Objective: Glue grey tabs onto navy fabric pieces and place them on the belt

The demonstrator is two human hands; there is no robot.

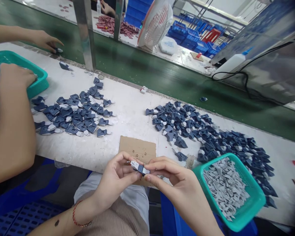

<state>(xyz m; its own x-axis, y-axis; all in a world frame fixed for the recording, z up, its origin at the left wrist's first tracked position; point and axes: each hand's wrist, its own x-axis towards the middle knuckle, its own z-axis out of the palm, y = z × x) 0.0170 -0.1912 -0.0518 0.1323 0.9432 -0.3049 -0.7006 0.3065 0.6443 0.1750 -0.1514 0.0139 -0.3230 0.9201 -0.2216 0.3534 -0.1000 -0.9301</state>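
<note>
Between my two hands, above the table's front edge, is a small dark-blue and light-grey plastic part. My left hand pinches its left end, and my right hand grips the other end between thumb and fingers. Just beyond them lies a brown cardboard piece with several small round metal bits on it. Close to my right forearm stands a green basket full of small light-grey plastic pieces. My fingers partly cover the held part.
A heap of blue-and-grey parts spreads along the right, and another pile lies left. A co-worker's arm reaches into a green basket at far left. Behind stand a metal post, a fan and a white bottle.
</note>
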